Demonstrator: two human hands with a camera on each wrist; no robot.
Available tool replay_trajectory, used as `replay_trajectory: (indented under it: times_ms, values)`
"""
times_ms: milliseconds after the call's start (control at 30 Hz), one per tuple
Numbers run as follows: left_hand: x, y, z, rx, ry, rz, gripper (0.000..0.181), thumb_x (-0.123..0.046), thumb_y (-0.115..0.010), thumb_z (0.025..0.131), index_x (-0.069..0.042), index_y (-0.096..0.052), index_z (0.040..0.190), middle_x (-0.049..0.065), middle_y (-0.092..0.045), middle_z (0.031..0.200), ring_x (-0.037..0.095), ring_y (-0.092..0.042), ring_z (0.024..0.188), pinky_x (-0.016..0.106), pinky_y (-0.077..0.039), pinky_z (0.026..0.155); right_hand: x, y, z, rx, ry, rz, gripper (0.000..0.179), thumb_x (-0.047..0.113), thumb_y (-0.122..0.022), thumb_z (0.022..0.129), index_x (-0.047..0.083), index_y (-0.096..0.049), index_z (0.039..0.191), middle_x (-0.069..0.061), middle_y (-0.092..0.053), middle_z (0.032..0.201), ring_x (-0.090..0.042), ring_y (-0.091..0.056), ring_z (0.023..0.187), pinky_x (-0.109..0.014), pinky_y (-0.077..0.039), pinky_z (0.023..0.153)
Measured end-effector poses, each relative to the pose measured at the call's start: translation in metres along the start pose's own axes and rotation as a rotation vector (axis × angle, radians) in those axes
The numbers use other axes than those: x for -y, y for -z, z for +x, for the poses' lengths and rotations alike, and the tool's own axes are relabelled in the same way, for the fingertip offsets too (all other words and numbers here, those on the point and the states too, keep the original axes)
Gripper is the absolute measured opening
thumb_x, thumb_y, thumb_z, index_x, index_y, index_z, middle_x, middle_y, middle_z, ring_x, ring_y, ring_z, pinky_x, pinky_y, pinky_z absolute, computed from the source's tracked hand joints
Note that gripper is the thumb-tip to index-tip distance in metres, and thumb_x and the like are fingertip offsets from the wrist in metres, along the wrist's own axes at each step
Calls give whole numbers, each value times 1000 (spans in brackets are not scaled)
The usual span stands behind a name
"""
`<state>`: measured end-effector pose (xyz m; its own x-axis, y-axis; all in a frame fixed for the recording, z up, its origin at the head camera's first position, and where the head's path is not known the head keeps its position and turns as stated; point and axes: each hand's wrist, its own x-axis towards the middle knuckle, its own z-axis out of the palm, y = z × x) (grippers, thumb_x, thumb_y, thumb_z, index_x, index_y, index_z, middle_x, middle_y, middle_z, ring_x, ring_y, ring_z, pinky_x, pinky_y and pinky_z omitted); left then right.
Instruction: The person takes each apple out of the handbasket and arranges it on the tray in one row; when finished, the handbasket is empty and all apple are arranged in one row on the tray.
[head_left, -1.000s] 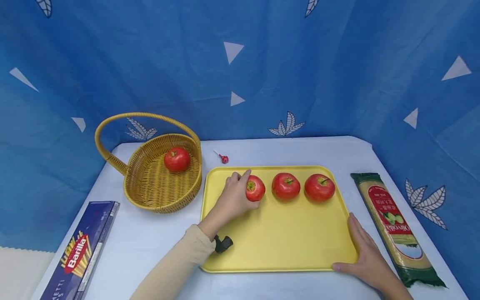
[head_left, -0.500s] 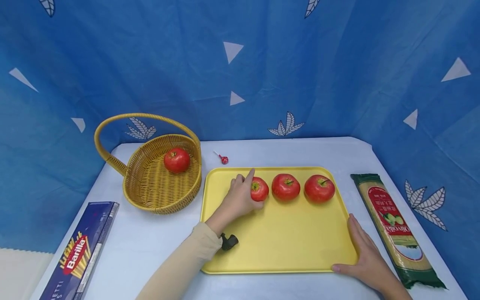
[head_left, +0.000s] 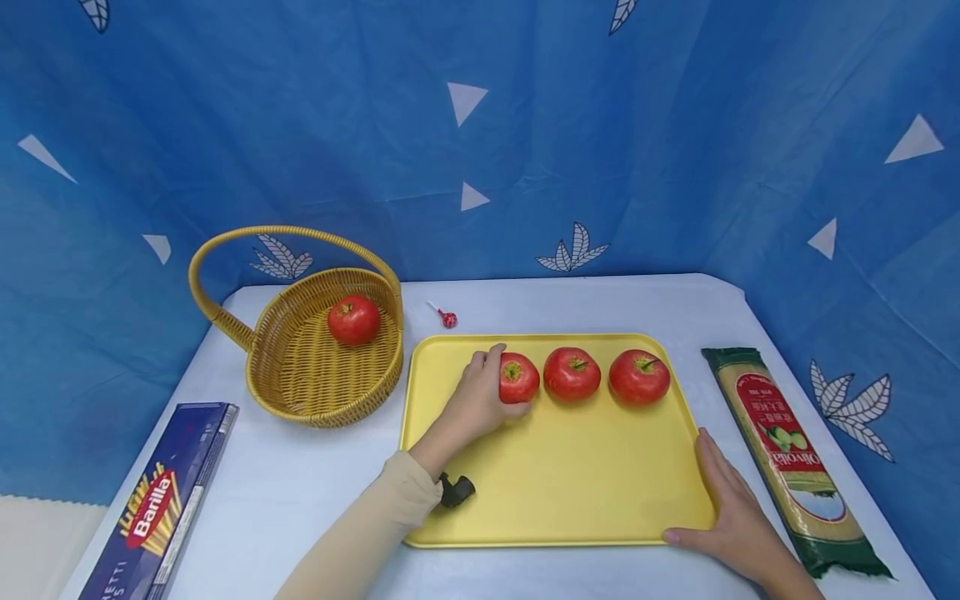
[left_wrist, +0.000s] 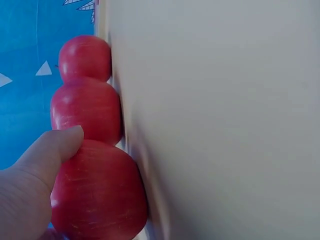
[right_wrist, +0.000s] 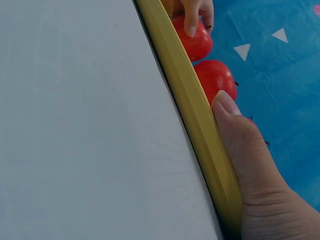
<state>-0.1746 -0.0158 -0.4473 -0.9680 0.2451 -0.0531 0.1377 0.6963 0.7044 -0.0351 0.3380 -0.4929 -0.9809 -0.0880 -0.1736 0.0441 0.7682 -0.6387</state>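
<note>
On the yellow tray (head_left: 585,467), three red apples sit in a row near the far rim. My left hand (head_left: 472,402) holds the leftmost apple (head_left: 519,378) from its left side, thumb on the near side and a finger on the far side. In the left wrist view the thumb (left_wrist: 55,150) lies against that apple. The middle apple (head_left: 572,374) is close beside it, and the right apple (head_left: 639,377) stands farther right. My right hand (head_left: 731,517) holds the tray's near right corner, fingers along the right edge and thumb on the front rim (right_wrist: 202,140).
A wicker basket (head_left: 262,375) with a tall handle holds one apple (head_left: 354,320) at the back left. A lollipop (head_left: 447,318) lies behind the tray. The blue Barilla spaghetti box (head_left: 161,500) is at left, the Olivoila pasta packet (head_left: 787,450) at right.
My left hand has moved slightly right with the leftmost apple, bringing it closer to the middle one. Its far finger has drawn back a little. The right hand has stayed still.
</note>
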Motion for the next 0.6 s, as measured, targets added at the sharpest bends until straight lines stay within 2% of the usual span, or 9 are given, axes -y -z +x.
replay_trajectory:
  times_ms: [100,233,433,600]
  values:
    - [1,5,-6,-10,-14,13,101,-38,-85,74,-13,-29,154,16,-46,138,32,-50,123,45,-55,93,-1,-1,0,-4,13,3,135,47,-85,71,24,16,157,-12,14,167,-52,3,149,-79,-4,109]
    - [-3,20,-21,-59,-44,53,101,-43,-86,72,-16,-33,153,12,-47,141,30,-50,125,46,-52,99,-1,-1,0,3,5,0,135,47,-85,71,24,17,157,-12,14,167,-52,4,149,-79,-5,108]
    - [-6,65,-52,-200,-82,106,85,-49,-81,76,-20,-45,147,5,-52,140,28,-50,127,50,-48,102,-1,0,0,15,-21,-10,136,48,-85,72,23,19,156,-13,16,166,-52,5,149,-79,-5,107]
    - [11,108,-69,-369,-72,91,76,-42,-79,80,-14,-48,144,9,-53,140,30,-50,129,53,-44,105,0,2,1,26,-35,-6,136,48,-85,72,23,19,156,-13,17,166,-52,5,149,-80,-6,107]
